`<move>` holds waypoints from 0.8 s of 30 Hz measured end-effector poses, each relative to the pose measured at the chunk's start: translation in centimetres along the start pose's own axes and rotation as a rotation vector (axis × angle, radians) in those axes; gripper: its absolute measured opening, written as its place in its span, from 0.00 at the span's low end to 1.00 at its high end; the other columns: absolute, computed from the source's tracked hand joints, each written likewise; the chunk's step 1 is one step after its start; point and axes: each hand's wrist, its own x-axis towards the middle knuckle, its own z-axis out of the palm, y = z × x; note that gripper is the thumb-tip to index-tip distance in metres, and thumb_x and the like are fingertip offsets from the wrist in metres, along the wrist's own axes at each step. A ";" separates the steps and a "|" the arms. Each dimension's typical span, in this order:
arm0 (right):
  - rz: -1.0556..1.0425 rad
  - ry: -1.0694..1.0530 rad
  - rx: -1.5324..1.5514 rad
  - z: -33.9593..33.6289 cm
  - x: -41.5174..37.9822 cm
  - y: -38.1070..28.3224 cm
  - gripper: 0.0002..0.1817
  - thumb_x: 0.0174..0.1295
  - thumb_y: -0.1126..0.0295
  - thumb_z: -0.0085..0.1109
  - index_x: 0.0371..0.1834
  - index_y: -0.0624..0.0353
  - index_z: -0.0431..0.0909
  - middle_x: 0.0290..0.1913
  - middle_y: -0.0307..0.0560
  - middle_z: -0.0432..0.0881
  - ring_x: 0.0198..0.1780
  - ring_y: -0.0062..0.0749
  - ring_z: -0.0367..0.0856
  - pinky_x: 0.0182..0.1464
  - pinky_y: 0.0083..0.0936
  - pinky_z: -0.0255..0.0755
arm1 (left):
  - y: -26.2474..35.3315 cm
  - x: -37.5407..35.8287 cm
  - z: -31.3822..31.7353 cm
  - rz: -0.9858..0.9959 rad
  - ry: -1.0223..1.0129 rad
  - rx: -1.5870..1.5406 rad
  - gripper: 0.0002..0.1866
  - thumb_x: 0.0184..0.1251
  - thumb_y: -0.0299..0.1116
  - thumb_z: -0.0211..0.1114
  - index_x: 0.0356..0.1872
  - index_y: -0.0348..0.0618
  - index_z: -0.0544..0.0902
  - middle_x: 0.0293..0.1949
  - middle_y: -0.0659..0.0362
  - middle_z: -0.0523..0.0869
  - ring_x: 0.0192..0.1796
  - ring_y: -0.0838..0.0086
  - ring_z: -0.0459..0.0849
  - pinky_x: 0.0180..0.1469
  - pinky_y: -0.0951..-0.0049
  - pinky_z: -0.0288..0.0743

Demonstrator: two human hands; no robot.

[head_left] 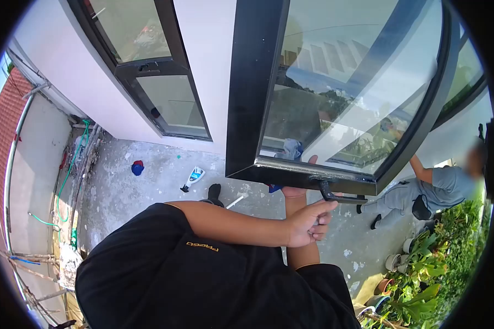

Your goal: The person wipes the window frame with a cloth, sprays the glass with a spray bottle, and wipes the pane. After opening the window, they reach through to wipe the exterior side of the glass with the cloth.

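Observation:
A dark-framed glass window sash (247, 109) stands swung out in front of me, with a black handle (340, 198) on its lower rail. My left hand (307, 223) is closed just below this handle, its forefinger and thumb right at the bar; what lies inside the curled fingers is hidden. From below, my right arm reaches up behind the sash. My right hand (294, 192) is partly covered by the lower rail, and a fingertip shows through the glass. At that hand is a grey-blue cloth (292, 149), seen through the pane.
A white spray bottle (194, 177) and a dark blue and red cloth (138, 168) lie on the concrete floor (112, 192). At right, a person in grey (444, 183) bends near potted plants (417, 263). A green hose (66, 192) runs along the left wall.

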 end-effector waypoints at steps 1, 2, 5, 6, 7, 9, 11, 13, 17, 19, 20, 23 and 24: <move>0.046 -0.080 0.034 3.0 0.2 1.5 0.29 0.71 0.41 0.53 0.59 0.54 0.77 0.55 0.52 0.82 0.59 0.45 0.79 0.67 0.48 0.71 | -0.6 -1.3 -0.9 -0.087 -0.097 0.133 0.21 0.79 0.49 0.61 0.67 0.58 0.76 0.27 0.72 0.67 0.22 0.84 0.60 0.29 0.77 0.57; 0.094 -0.158 0.064 6.0 0.5 3.0 0.25 0.70 0.42 0.56 0.52 0.53 0.81 0.54 0.52 0.81 0.59 0.48 0.77 0.67 0.51 0.71 | -1.3 -2.5 -1.7 -0.193 -0.194 0.262 0.22 0.79 0.48 0.61 0.67 0.52 0.77 0.29 0.72 0.69 0.23 0.84 0.62 0.29 0.77 0.59; -0.025 -0.170 0.112 8.5 -0.4 4.3 0.21 0.68 0.45 0.58 0.47 0.51 0.78 0.45 0.49 0.77 0.54 0.49 0.76 0.65 0.55 0.69 | -1.7 -7.2 -1.2 -0.102 -0.634 0.887 0.21 0.76 0.45 0.65 0.60 0.42 0.82 0.27 0.70 0.70 0.25 0.81 0.67 0.30 0.74 0.62; -0.054 -0.188 0.064 8.0 -0.1 4.2 0.20 0.69 0.46 0.57 0.47 0.51 0.78 0.46 0.49 0.77 0.54 0.48 0.76 0.66 0.55 0.69 | -1.1 -9.1 -0.8 -0.054 -0.755 1.049 0.21 0.75 0.44 0.66 0.57 0.39 0.83 0.26 0.70 0.70 0.25 0.81 0.68 0.30 0.73 0.63; -0.104 -0.158 0.013 7.6 -0.7 4.3 0.20 0.69 0.46 0.56 0.47 0.51 0.78 0.46 0.48 0.76 0.54 0.48 0.76 0.66 0.54 0.68 | 1.2 -11.4 0.1 -0.005 -0.832 1.148 0.20 0.73 0.44 0.67 0.55 0.38 0.84 0.25 0.69 0.70 0.26 0.80 0.69 0.30 0.73 0.63; -0.219 -0.052 -0.092 7.3 -1.9 4.5 0.19 0.71 0.47 0.53 0.48 0.51 0.78 0.45 0.47 0.75 0.54 0.46 0.75 0.68 0.54 0.67 | 4.5 -15.2 -0.5 0.080 -0.912 1.220 0.20 0.71 0.43 0.69 0.53 0.37 0.85 0.23 0.68 0.69 0.26 0.80 0.70 0.31 0.72 0.63; -0.284 -0.045 -0.097 6.8 -2.3 4.1 0.21 0.73 0.47 0.50 0.51 0.51 0.78 0.49 0.47 0.76 0.57 0.46 0.75 0.70 0.54 0.66 | 8.5 -18.9 -2.0 0.151 -0.908 1.190 0.20 0.69 0.42 0.71 0.54 0.38 0.85 0.21 0.68 0.67 0.25 0.80 0.69 0.30 0.71 0.62; -0.342 0.013 -0.035 4.4 -4.1 2.3 0.25 0.74 0.46 0.49 0.59 0.54 0.77 0.59 0.50 0.77 0.64 0.46 0.75 0.72 0.51 0.65 | 13.6 -24.0 -3.9 0.245 -0.814 1.267 0.18 0.68 0.39 0.72 0.52 0.39 0.86 0.19 0.69 0.66 0.22 0.79 0.65 0.29 0.71 0.60; -0.542 -0.122 -0.182 5.3 -9.0 4.1 0.29 0.75 0.48 0.51 0.67 0.62 0.73 0.64 0.55 0.79 0.66 0.42 0.77 0.67 0.43 0.73 | 24.2 -31.1 -8.3 0.529 -0.541 1.415 0.16 0.65 0.36 0.74 0.50 0.40 0.88 0.19 0.70 0.63 0.21 0.82 0.60 0.28 0.73 0.56; -0.489 -0.247 -0.103 6.3 -12.0 2.8 0.28 0.73 0.51 0.56 0.65 0.62 0.74 0.60 0.53 0.81 0.61 0.37 0.80 0.63 0.37 0.76 | 29.6 -33.4 -7.5 0.757 -0.331 1.544 0.15 0.65 0.36 0.75 0.49 0.41 0.89 0.20 0.71 0.61 0.23 0.84 0.57 0.29 0.77 0.53; -0.407 -0.298 0.033 6.3 -13.9 -0.4 0.26 0.71 0.54 0.60 0.63 0.61 0.77 0.56 0.49 0.82 0.57 0.34 0.81 0.61 0.34 0.76 | 32.2 -34.1 -6.1 0.921 -0.273 1.643 0.15 0.65 0.36 0.75 0.49 0.42 0.89 0.20 0.71 0.62 0.23 0.84 0.58 0.29 0.78 0.55; -0.540 -0.265 -0.174 13.9 -18.5 4.7 0.10 0.65 0.63 0.64 0.40 0.56 0.76 0.35 0.37 0.73 0.36 0.22 0.67 0.39 0.24 0.63 | 36.8 -34.7 1.7 1.472 -0.179 1.938 0.21 0.60 0.36 0.74 0.55 0.46 0.86 0.19 0.71 0.61 0.21 0.84 0.59 0.26 0.78 0.55; -0.592 -0.226 -0.196 16.0 -20.2 6.0 0.08 0.64 0.66 0.65 0.32 0.55 0.76 0.28 0.32 0.70 0.29 0.18 0.62 0.31 0.21 0.59 | 37.6 -34.2 5.2 1.686 -0.174 2.001 0.25 0.58 0.37 0.74 0.58 0.48 0.84 0.19 0.71 0.60 0.20 0.84 0.59 0.25 0.77 0.54</move>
